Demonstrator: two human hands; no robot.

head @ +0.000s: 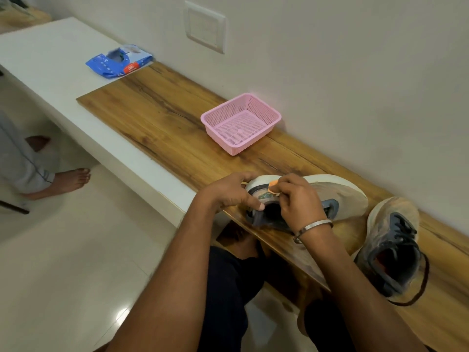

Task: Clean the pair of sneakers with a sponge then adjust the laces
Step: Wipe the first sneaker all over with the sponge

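One grey sneaker (337, 191) with a white sole lies tilted on its side on the wooden shelf, heel toward the left. My left hand (232, 193) grips its heel, thumb at the collar opening. My right hand (297, 201), a metal bangle on its wrist, pinches a small orange sponge (274, 186) against the heel near the logo. The second sneaker (392, 245) stands upright at the right, dusty, with dark laces trailing loose toward the shelf's front edge.
A pink plastic basket (241, 123) stands against the wall on the wooden shelf (157, 110). A blue packet (119, 60) lies on the white counter at the far left. Another person's bare feet (68, 181) are on the floor at left.
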